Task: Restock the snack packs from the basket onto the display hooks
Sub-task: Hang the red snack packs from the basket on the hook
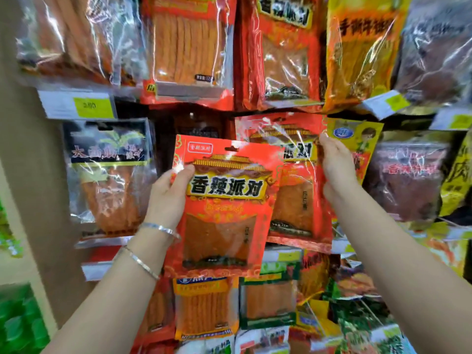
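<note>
The held pack (224, 205) hides the left hand's (168, 198) fingers; the hung pack (293, 200) hides the right hand's (337, 164) fingers. Above, top-row packs (189, 47) are cut off; hooks are hidden.

The held snack pack (224, 200) is red, with a gold roof motif, a yellow banner bearing black characters, and a clear window showing orange-brown contents. The hanging pack (296, 195) repeats this scheme. The black-headed pack (107, 154) carries red lettering. The price label (93, 106) is yellow-green. The bracelets (158, 229) are silver.
</note>
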The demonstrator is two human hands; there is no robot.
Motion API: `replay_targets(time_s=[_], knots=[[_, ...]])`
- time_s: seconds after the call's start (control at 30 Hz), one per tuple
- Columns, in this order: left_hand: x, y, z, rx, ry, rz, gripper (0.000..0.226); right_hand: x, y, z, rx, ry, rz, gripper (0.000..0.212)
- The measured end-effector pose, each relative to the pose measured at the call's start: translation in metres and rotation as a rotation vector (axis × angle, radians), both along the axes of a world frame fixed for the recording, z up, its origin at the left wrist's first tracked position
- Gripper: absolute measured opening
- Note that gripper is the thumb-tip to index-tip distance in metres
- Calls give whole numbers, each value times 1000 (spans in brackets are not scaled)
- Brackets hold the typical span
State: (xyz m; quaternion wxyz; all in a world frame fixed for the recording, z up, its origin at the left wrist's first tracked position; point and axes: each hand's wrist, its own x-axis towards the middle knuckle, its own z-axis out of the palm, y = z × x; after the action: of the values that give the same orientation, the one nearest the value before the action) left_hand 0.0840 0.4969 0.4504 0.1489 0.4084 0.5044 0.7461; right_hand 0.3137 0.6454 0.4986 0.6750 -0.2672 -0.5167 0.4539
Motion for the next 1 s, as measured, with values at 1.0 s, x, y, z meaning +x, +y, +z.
replay_targets(time_s=[1.0], knots=[[68,52,49,150,907,151,60,8,11,12,178,-158,-5,19]])
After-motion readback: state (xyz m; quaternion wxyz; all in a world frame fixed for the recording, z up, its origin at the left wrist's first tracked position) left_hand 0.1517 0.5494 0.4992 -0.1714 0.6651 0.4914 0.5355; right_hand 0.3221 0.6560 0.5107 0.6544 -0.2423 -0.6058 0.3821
